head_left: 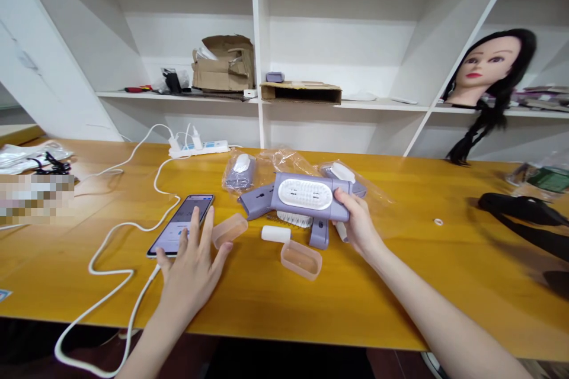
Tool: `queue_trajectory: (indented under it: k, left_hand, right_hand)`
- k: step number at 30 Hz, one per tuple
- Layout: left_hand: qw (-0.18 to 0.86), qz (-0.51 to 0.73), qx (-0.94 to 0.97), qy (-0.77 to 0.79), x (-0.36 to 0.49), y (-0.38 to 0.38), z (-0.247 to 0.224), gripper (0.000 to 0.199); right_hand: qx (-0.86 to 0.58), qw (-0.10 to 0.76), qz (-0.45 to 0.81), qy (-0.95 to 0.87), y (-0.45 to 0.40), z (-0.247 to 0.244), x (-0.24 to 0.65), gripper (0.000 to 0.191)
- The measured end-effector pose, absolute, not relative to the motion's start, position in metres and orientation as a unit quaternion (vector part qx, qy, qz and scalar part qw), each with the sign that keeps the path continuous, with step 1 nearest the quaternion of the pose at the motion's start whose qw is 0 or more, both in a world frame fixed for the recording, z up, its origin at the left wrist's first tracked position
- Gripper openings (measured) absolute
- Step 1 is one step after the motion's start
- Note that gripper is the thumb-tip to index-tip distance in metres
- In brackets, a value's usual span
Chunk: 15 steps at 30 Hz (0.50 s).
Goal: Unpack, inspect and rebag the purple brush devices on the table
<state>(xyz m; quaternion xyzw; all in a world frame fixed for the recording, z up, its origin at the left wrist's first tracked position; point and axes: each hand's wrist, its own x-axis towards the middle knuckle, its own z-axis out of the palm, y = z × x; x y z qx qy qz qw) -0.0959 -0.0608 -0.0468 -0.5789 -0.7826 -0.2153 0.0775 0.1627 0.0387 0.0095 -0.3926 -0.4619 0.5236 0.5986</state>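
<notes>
My right hand (358, 224) grips the end of a lilac handheld brush (302, 196) with a white oval pad, raised slightly above the table. My left hand (191, 275) is open with spread fingers, lying over the lower right edge of a lit smartphone (180, 226). Between my hands lie a translucent pink plastic cap (229, 231), a white cylinder (275, 234) and a second pink cap (301, 259). Behind the brush, a white-bristled brush head (293, 219) and lilac parts (255, 201) rest on the table. Another lilac piece sits inside a clear plastic bag (240, 172).
The orange-brown wooden table (400, 284) carries a white power strip (198, 149) with white cables running to the phone. A black strap (520, 210) lies at right. White shelves behind hold a cardboard box (224, 65) and a mannequin head (486, 68) with a dark braid.
</notes>
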Motion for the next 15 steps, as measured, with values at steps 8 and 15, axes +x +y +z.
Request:
queue_trajectory:
  k: [8, 15]
  left_hand:
    - [0.061, -0.221, -0.571, -0.788, -0.0961, -0.0603, -0.0466, 0.06]
    - [0.049, -0.221, -0.564, -0.794, -0.0978, -0.0572, -0.0486, 0.06]
  right_hand:
    - [-0.387, 0.596, 0.534, -0.458, 0.0375, 0.0095, 0.1627, 0.032]
    - [-0.392, 0.599, 0.531, -0.454, 0.0387, 0.0087, 0.1626, 0.034]
